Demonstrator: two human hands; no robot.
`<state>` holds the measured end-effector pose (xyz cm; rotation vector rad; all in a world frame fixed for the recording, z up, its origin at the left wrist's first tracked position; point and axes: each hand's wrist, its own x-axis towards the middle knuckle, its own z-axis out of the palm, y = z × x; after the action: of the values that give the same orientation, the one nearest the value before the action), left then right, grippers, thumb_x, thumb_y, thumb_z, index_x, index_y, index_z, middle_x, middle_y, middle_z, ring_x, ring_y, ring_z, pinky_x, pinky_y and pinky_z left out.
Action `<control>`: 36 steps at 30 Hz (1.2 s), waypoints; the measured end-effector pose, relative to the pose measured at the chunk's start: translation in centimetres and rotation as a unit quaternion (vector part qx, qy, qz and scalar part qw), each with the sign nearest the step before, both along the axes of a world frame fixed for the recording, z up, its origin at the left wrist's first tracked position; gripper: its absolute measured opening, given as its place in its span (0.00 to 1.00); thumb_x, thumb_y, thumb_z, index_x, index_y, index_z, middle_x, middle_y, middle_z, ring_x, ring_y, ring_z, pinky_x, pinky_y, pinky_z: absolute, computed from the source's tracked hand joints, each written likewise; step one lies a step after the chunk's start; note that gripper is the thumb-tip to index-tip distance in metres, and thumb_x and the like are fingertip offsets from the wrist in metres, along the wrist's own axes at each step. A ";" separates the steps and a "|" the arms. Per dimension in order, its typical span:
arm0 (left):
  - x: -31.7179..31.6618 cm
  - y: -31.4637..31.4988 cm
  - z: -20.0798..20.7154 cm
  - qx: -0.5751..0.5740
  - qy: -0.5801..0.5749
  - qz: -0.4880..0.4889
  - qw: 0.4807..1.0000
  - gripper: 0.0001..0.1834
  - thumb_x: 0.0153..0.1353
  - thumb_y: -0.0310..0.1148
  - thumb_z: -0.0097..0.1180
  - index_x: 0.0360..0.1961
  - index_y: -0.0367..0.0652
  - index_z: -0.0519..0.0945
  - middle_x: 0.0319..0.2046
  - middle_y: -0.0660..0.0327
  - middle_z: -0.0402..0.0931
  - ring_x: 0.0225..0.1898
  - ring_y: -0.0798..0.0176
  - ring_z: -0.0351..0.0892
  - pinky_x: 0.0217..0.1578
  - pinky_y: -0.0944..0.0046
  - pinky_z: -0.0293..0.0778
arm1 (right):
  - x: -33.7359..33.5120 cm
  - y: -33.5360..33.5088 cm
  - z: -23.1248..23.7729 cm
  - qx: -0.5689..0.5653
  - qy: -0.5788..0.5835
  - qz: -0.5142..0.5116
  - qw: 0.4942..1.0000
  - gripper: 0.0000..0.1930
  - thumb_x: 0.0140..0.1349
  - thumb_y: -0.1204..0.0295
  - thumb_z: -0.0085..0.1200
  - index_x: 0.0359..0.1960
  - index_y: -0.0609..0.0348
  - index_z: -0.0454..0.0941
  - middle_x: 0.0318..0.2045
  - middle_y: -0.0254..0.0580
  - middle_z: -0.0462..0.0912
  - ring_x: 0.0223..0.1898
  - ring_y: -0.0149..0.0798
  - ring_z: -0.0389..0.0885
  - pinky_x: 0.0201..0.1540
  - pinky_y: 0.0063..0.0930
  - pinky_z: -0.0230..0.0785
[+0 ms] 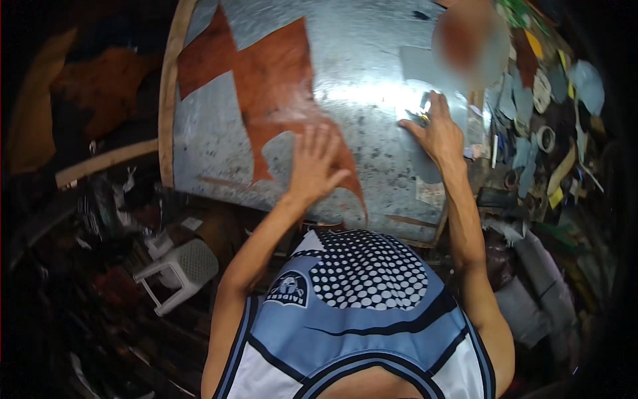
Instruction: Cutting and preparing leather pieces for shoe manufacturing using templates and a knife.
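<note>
A piece of reddish-brown leather (272,80) with cut-out edges lies on the grey metal-topped table (359,40). My left hand (314,163) rests flat on its lower part, fingers stretched out and thumb apart. To the right, my right hand (440,133) reaches over the table with fingers forward and thumb spread to the left. A small shiny thing (423,114) shows between that thumb and the fingers; glare hides its kind. Grey flat pieces (415,63) lie beyond and under the right hand.
Along the right lie many scraps, with a tape roll (545,138) among them. A wooden strip (167,100) edges the table's left side. More brown leather (100,86) lies farther left. A white plastic stool (183,272) sits at lower left. The upper right is blurred.
</note>
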<state>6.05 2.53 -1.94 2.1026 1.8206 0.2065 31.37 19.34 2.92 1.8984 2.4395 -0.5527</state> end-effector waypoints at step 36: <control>-16.2 -7.3 0.9 -0.115 -0.401 0.204 0.886 0.35 0.63 0.28 0.54 0.68 0.31 0.56 0.20 0.55 0.76 0.19 0.63 0.77 0.24 0.63 0.72 | -3.4 -6.2 1.7 0.215 -0.015 -0.206 0.954 0.13 0.58 0.67 0.53 0.40 0.63 0.78 0.28 0.54 0.84 0.28 0.51 0.84 0.33 0.43 0.75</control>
<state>-10.16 -4.75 -1.08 1.1624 1.6039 0.7888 27.94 13.11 4.59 2.5853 2.2863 0.0281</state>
